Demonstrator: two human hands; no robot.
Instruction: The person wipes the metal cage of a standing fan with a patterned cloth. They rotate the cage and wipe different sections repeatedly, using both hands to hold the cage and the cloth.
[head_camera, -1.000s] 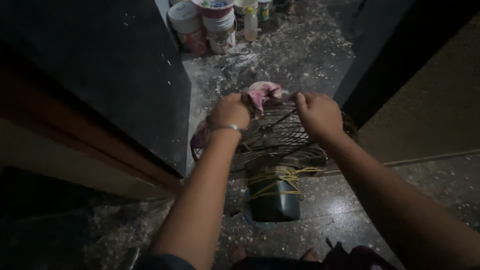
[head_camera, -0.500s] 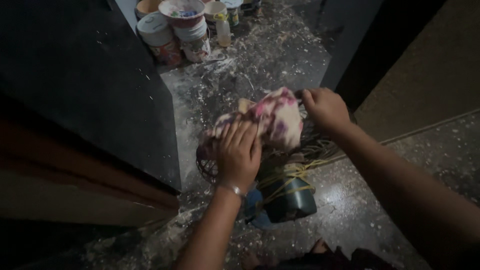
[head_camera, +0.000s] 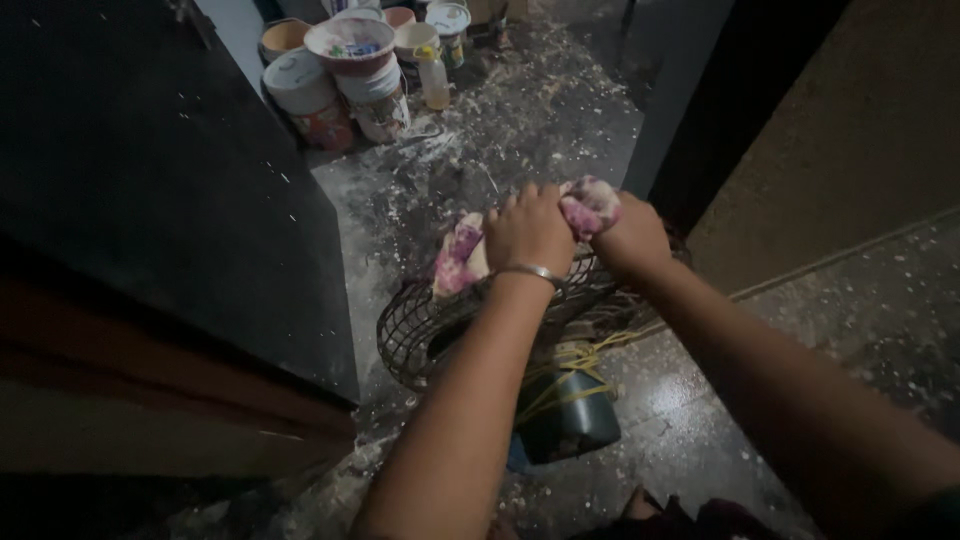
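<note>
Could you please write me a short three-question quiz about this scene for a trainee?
1. True or false: both hands grip the patterned cloth over the wire fan guard.
2. Which wrist wears the metal bangle: A left, B right?
3. What is wound around the dark fan motor housing?

Key
1. True: the left hand and right hand both clutch it.
2. A.
3. Yellow cord.

Fan cage (head_camera: 430, 335) on the floor (head_camera: 700, 420), resting atop a motor housing (head_camera: 565, 415) bound with cord (head_camera: 570, 365). Cloth (head_camera: 590, 205) over the cage's far rim, under left hand (head_camera: 530, 232) and right hand (head_camera: 630, 240). Buckets (head_camera: 340, 80) far behind, left. Door (head_camera: 150, 180) to the left.
</note>
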